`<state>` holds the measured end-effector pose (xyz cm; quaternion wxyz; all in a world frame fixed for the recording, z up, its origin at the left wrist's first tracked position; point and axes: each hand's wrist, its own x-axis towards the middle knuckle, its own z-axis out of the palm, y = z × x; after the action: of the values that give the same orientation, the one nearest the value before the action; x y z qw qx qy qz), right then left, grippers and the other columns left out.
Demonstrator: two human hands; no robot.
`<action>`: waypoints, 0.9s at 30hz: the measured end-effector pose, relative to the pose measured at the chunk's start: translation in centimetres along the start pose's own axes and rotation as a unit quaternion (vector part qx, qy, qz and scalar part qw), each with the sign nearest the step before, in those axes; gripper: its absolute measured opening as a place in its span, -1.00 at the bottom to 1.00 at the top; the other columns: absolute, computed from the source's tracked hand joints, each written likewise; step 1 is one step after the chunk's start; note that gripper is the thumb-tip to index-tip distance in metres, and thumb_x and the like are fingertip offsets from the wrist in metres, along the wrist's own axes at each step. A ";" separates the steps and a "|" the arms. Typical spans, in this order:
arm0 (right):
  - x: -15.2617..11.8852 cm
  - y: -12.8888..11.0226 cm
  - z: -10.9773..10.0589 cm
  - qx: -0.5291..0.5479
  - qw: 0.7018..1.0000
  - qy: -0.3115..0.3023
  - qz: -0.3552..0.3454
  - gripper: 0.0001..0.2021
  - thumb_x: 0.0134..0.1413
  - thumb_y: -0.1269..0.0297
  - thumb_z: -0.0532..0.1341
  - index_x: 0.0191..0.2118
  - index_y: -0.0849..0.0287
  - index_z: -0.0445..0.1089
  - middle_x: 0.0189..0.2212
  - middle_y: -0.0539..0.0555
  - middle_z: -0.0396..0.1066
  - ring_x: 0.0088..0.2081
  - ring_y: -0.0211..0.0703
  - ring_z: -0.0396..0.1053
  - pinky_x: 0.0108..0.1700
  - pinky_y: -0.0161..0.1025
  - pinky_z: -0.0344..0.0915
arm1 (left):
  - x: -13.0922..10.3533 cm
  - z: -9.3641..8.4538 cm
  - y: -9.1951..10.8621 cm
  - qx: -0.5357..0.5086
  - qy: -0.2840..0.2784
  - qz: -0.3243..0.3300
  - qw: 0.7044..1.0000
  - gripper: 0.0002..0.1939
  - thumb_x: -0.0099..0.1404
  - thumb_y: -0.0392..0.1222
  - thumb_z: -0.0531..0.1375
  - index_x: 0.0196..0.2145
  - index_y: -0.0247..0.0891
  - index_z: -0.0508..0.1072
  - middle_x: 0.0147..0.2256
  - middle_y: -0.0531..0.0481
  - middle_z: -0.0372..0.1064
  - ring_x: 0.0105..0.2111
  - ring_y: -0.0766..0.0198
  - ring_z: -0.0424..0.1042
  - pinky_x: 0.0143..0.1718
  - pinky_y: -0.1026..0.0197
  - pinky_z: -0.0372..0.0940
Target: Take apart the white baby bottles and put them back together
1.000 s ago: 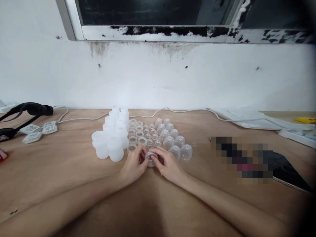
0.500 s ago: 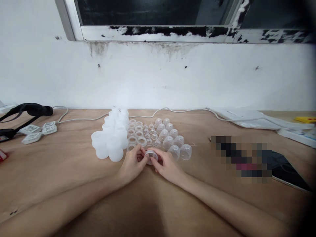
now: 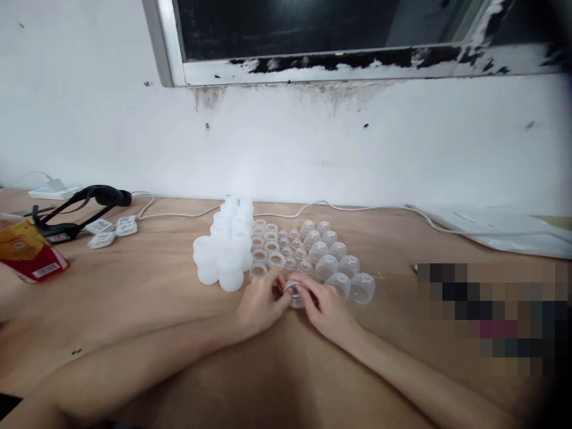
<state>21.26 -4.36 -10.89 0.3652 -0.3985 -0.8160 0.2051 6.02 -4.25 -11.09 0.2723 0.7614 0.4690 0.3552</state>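
Between my hands is a clear baby bottle collar ring (image 3: 295,300), held low over the table. The fingers and thumb of my left hand (image 3: 263,302) pinch its left side. My right hand (image 3: 329,310) grips the right side, its thumb at the near rim. Whether a nipple sits inside the ring I cannot tell. Just beyond my hands stand more collar rings (image 3: 276,260) in rows, then small clear nipples (image 3: 305,266). Clear dome caps (image 3: 363,288) are lined up on the right, and milky white bottles (image 3: 231,275) cluster on the left.
A black headset-like strap (image 3: 105,195) and small white packets (image 3: 126,225) lie at the left, near a red and yellow carton (image 3: 33,250). A white cable (image 3: 357,208) runs along the wall. At the back right lies a white plastic sheet (image 3: 473,229). A blurred patch covers the right side.
My view has swung left, so everything sits further right in the picture and the red carton has come into view. Both hands keep hold of the ring, which looks slightly more tipped.
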 end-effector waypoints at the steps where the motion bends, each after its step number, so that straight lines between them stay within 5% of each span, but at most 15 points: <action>1: 0.0 0.1 -0.1 -0.009 1.000 0.004 -0.007 -0.76 0.09 0.38 -0.07 -0.20 0.16 0.28 -0.41 0.03 0.34 -0.41 -0.26 0.30 -0.35 -0.30 0.20 | -0.2 -0.1 0.4 0.025 -0.009 0.001 1.000 -0.82 0.17 -0.09 0.01 -0.43 -0.28 0.19 -0.51 0.06 0.27 -0.53 0.36 0.23 -0.54 0.33 0.07; 5: -0.2 0.3 -0.6 0.036 0.998 0.005 0.043 -0.76 0.10 0.29 -0.06 -0.18 0.18 0.27 -0.52 0.04 0.32 -0.52 -0.27 0.29 -0.44 -0.29 0.24 | -2.0 -2.5 2.8 0.188 -0.039 0.105 0.976 -0.70 0.19 0.02 -0.01 -0.27 -0.27 0.21 -0.36 -0.04 0.29 -0.38 0.24 0.28 -0.44 0.26 0.12; 8: 0.0 -0.2 -0.9 0.186 0.974 0.003 0.130 -0.67 0.09 0.15 -0.05 -0.07 0.18 0.18 -0.51 0.07 0.30 -0.56 -0.25 0.29 -0.64 -0.34 0.22 | -3.2 -6.4 4.1 0.315 0.062 0.215 0.922 -0.76 0.21 -0.08 -0.01 -0.21 -0.26 0.22 -0.30 -0.09 0.26 -0.29 0.22 0.23 -0.31 0.21 0.11; 11: 0.3 -1.1 -1.4 0.322 0.929 0.020 0.181 -0.60 0.01 0.10 0.04 -0.02 0.16 0.11 -0.40 0.12 0.27 -0.40 -0.16 0.33 -0.64 -0.35 0.26 | -3.2 -10.0 3.6 0.452 0.176 0.180 0.856 -0.56 0.16 0.00 0.05 -0.07 -0.30 0.16 -0.13 -0.16 0.20 -0.14 0.03 0.13 -0.20 0.04 0.01; 15: 0.4 -1.7 -1.7 0.462 0.861 0.008 0.212 -0.60 0.02 0.10 0.03 -0.01 0.12 0.08 -0.30 0.15 0.24 -0.29 -0.14 0.31 -0.54 -0.34 0.29 | -2.0 -11.8 1.1 0.538 0.121 0.176 0.816 -0.49 0.12 0.05 0.08 -0.06 -0.34 0.17 -0.13 -0.19 0.22 -0.07 -0.12 0.06 -0.18 -0.08 -0.06; 19: 0.3 -1.7 -1.6 0.550 0.805 -0.003 0.224 -0.62 0.08 0.06 -0.06 -0.04 0.13 0.11 -0.25 0.16 0.24 -0.29 -0.17 0.31 -0.52 -0.35 0.26 | -2.4 -11.2 0.0 0.496 0.119 0.194 0.838 -0.59 0.09 0.01 0.12 -0.14 -0.25 0.24 -0.20 -0.14 0.25 -0.13 -0.07 0.12 -0.18 -0.07 -0.04; 27: 0.5 -1.8 -2.2 0.569 0.796 0.081 0.190 -0.53 -0.05 0.30 0.14 0.03 0.06 0.03 -0.20 0.10 0.28 -0.12 -0.13 0.27 -0.21 -0.22 0.26 | -2.6 -6.1 1.8 0.162 0.014 0.174 0.971 -0.46 0.12 -0.09 0.12 0.01 -0.20 0.01 -0.10 -0.09 0.13 -0.13 0.24 0.18 -0.18 0.24 0.16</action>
<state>21.84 -4.92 -8.13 0.5442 -0.2816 -0.4278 0.6645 1.30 -6.92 -6.81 0.0724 0.8603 0.3841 0.3273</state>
